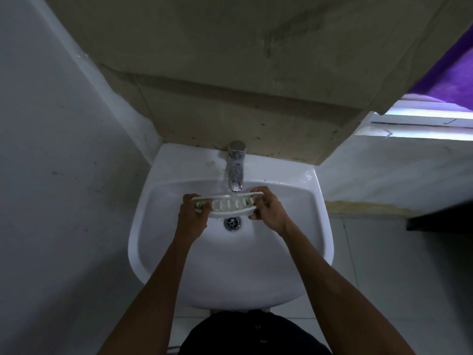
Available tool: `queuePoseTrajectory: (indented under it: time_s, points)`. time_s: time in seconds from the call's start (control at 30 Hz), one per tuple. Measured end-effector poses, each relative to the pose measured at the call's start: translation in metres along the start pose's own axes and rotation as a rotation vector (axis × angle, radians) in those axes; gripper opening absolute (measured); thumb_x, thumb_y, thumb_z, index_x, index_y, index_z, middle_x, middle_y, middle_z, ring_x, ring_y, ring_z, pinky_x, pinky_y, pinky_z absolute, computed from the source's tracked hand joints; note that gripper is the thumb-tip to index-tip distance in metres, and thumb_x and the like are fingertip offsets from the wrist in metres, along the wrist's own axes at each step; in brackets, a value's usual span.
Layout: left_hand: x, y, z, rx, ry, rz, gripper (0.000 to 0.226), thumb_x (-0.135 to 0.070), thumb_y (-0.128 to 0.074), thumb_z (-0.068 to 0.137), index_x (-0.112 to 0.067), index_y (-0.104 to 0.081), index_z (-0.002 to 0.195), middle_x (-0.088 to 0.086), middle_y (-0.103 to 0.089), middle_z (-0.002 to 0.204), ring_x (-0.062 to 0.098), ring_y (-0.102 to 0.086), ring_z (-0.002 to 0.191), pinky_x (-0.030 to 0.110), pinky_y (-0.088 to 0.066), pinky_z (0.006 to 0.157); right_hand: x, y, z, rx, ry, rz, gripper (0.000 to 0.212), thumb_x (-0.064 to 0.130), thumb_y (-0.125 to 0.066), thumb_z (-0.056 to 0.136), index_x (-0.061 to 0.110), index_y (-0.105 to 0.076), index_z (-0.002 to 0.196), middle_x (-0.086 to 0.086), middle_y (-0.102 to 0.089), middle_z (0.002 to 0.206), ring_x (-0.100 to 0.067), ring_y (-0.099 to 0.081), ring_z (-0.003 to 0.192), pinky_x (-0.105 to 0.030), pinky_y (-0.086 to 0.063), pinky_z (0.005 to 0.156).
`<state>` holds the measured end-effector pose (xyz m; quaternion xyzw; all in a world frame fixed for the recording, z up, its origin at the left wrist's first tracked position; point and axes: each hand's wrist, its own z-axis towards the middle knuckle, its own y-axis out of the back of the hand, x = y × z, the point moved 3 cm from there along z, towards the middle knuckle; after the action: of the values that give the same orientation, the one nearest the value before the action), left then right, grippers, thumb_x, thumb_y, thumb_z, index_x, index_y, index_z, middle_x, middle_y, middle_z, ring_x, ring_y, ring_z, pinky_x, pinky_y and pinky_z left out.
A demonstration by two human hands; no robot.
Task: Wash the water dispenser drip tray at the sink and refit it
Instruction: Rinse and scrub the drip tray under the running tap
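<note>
A white slotted drip tray (225, 204) is held over the bowl of a white sink (184, 265), directly beneath the chrome tap (236, 166). Water runs from the spout onto the middle of the tray. My left hand (192, 213) grips the tray's left end, fingers curled round its rim. My right hand (267, 208) grips the right end the same way. The tray is tilted with its slotted face towards me. The drain (232, 222) shows just below the tray.
A beige wall panel (230, 85) rises behind the sink, and grey walls close in on the left. To the right are a window ledge (422, 124) with a purple cloth (450, 73) and a dark shelf edge (440, 221). Pale floor tiles lie below.
</note>
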<state>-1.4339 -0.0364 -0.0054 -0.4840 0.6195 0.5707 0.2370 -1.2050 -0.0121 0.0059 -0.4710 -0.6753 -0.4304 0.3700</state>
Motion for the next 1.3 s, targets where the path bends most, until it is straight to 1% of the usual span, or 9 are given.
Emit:
queuePoseTrajectory:
  time_s: [0.1,0.27,0.4,0.57,0.7,0.87,1.03,1.17,1.3]
  points:
    - [0.000,-0.001,-0.001,0.005,0.010,-0.066,0.035,-0.022,-0.066,0.088,-0.009,-0.046,0.115,0.009,-0.058,0.101,0.014,-0.063,0.073,0.025,-0.055,0.045,-0.001,-0.001,-0.001,0.005,-0.006,-0.045,0.017,0.013,-0.037,0.105,0.009,-0.049,0.116,-0.016,-0.062,0.098,-0.029,-0.064,0.070,-0.053,-0.061,0.072]
    - [0.000,0.001,-0.002,0.034,-0.008,-0.071,0.033,-0.025,-0.062,0.091,-0.009,-0.046,0.115,0.009,-0.059,0.101,0.014,-0.063,0.072,0.027,-0.055,0.046,-0.003,-0.001,0.001,0.012,-0.024,-0.067,0.016,0.011,-0.035,0.105,0.009,-0.048,0.114,-0.014,-0.061,0.091,-0.028,-0.063,0.061,-0.055,-0.060,0.070]
    - [0.005,-0.002,-0.002,0.051,-0.036,-0.143,0.026,-0.020,-0.057,0.094,-0.013,-0.046,0.117,0.014,-0.057,0.107,0.019,-0.062,0.076,0.022,-0.053,0.046,-0.001,-0.001,0.000,0.066,-0.035,-0.046,0.015,0.010,-0.034,0.105,0.009,-0.047,0.114,-0.014,-0.059,0.092,-0.022,-0.062,0.057,-0.053,-0.060,0.072]
    - [0.008,-0.002,0.002,0.110,-0.040,-0.165,0.021,-0.013,-0.045,0.099,-0.019,-0.050,0.119,0.010,-0.058,0.089,0.005,-0.052,0.052,0.030,-0.055,0.053,-0.004,0.004,-0.004,0.105,-0.073,-0.026,0.016,0.005,-0.037,0.103,0.009,-0.047,0.115,-0.012,-0.058,0.093,-0.014,-0.060,0.056,-0.054,-0.060,0.078]
    - [0.008,-0.003,0.005,0.115,-0.031,-0.144,0.016,-0.013,-0.043,0.100,-0.014,-0.049,0.115,0.007,-0.057,0.082,0.003,-0.052,0.046,0.032,-0.056,0.053,-0.001,0.007,-0.005,0.106,-0.077,-0.031,0.018,0.004,-0.038,0.102,0.007,-0.046,0.118,-0.013,-0.058,0.095,-0.017,-0.060,0.059,-0.051,-0.061,0.076]
    - [0.002,0.002,0.008,0.138,0.017,-0.137,0.013,-0.018,-0.045,0.100,-0.013,-0.049,0.111,0.008,-0.059,0.081,0.015,-0.057,0.053,0.032,-0.059,0.055,0.006,0.008,-0.011,0.120,-0.068,0.006,0.024,0.006,-0.035,0.104,0.008,-0.044,0.126,-0.010,-0.057,0.094,-0.017,-0.063,0.062,-0.040,-0.062,0.073]
    - [0.008,0.003,0.011,0.181,0.110,-0.198,0.011,-0.014,-0.050,0.098,-0.011,-0.050,0.109,0.015,-0.060,0.082,0.020,-0.059,0.056,0.037,-0.060,0.058,0.005,0.010,-0.013,0.103,-0.080,0.126,0.031,0.021,-0.033,0.108,0.005,-0.050,0.129,-0.011,-0.058,0.097,-0.012,-0.062,0.061,-0.049,-0.061,0.078]
    - [0.011,0.002,0.010,0.242,0.181,-0.264,0.013,-0.004,-0.051,0.096,-0.009,-0.047,0.108,0.021,-0.056,0.085,0.023,-0.058,0.056,0.036,-0.059,0.057,0.008,0.013,-0.011,0.088,-0.100,0.161,0.033,0.019,-0.032,0.108,0.004,-0.053,0.129,-0.011,-0.058,0.094,-0.011,-0.062,0.059,-0.044,-0.062,0.074]
    - [0.004,0.006,0.004,0.300,0.173,-0.308,0.020,-0.002,-0.047,0.098,-0.005,-0.045,0.117,0.019,-0.055,0.086,0.023,-0.058,0.063,0.030,-0.060,0.058,0.009,0.017,-0.008,0.108,-0.101,0.212,0.032,0.017,-0.035,0.107,0.008,-0.052,0.132,-0.017,-0.059,0.099,-0.023,-0.063,0.070,-0.039,-0.062,0.075]
